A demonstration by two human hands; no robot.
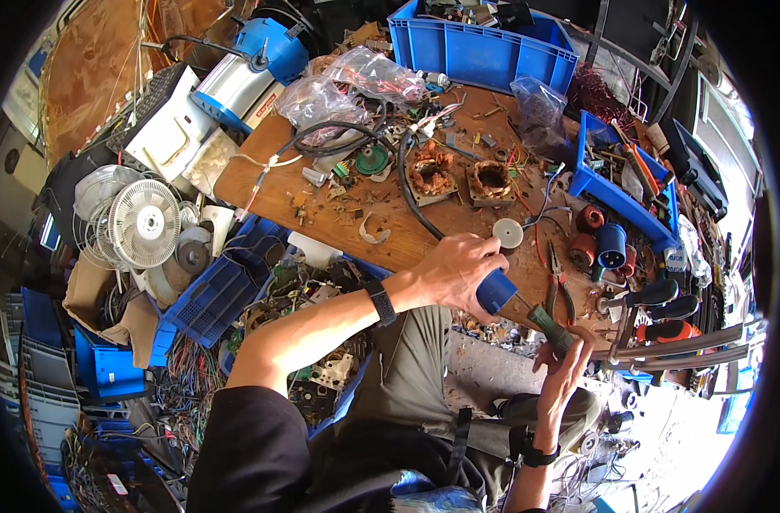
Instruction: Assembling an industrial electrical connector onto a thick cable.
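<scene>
My left hand (pixel 460 272) is closed around a blue cylindrical plug (pixel 496 291) above the front edge of the wooden table. A thick black cable (pixel 407 192) runs from behind that hand across the tabletop. In my right hand (pixel 566 359) is a screwdriver (pixel 550 330) with a green handle. Its thin shaft points at the open end of the plug; whether the tip touches a screw I cannot make out. Just beyond the hands lie a round whitish disc (pixel 508 232) and pliers (pixel 558 282) with red-orange handles.
Two copper-wound motor parts (pixel 491 181) sit on the table (pixel 322 209) among scraps. A blue tool bin (pixel 617 192) stands right, with another blue connector (pixel 611 244) and red coils near it. A large blue crate (pixel 484 53) is at the back. A white fan (pixel 146 222) stands left.
</scene>
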